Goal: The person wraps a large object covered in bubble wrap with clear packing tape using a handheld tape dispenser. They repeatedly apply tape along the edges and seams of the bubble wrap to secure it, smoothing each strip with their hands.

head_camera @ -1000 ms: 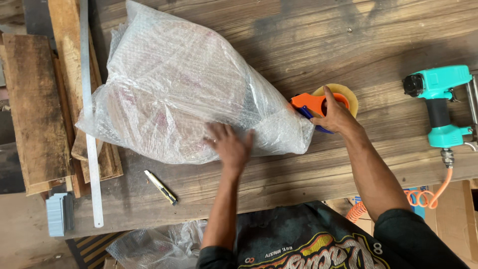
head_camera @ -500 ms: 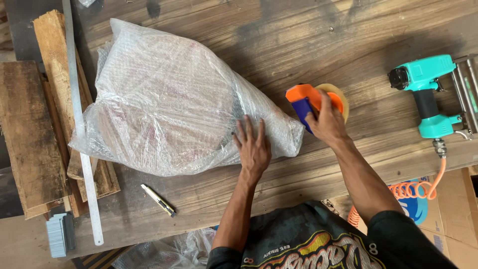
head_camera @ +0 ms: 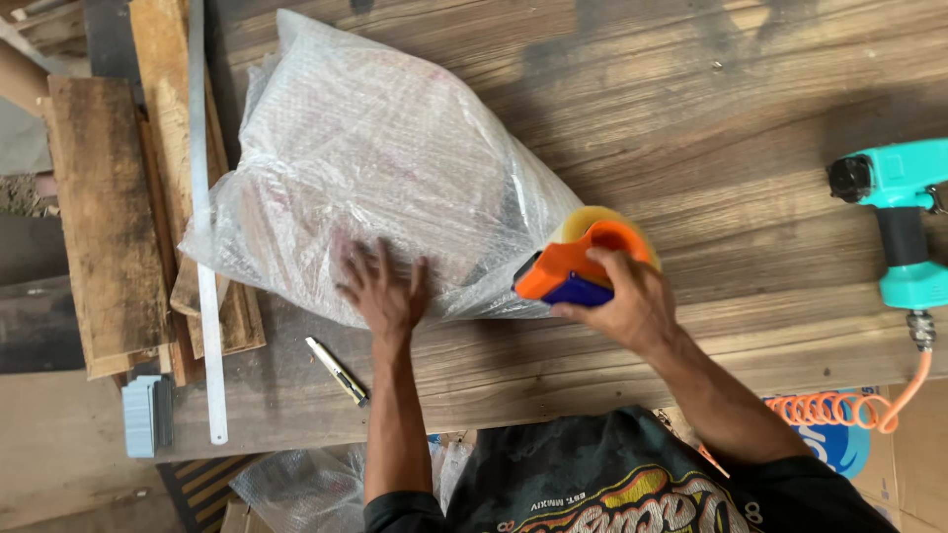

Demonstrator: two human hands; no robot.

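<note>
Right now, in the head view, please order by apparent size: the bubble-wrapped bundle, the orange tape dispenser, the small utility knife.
1. Bubble-wrapped bundle, by far the largest.
2. Orange tape dispenser, held higher, so it may look slightly bigger.
3. Small utility knife.

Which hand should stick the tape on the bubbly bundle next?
Probably the right hand: it grips the orange tape dispenser right at the bubble-wrapped bundle. The left hand lies flat on the wrap, holding it down.

- A black T-shirt with a bright yellow, orange and white printed graphic is being worn.
- Both forearms, the left hand [head_camera: 387, 296] and the right hand [head_camera: 624, 304] are being left bare.
</note>
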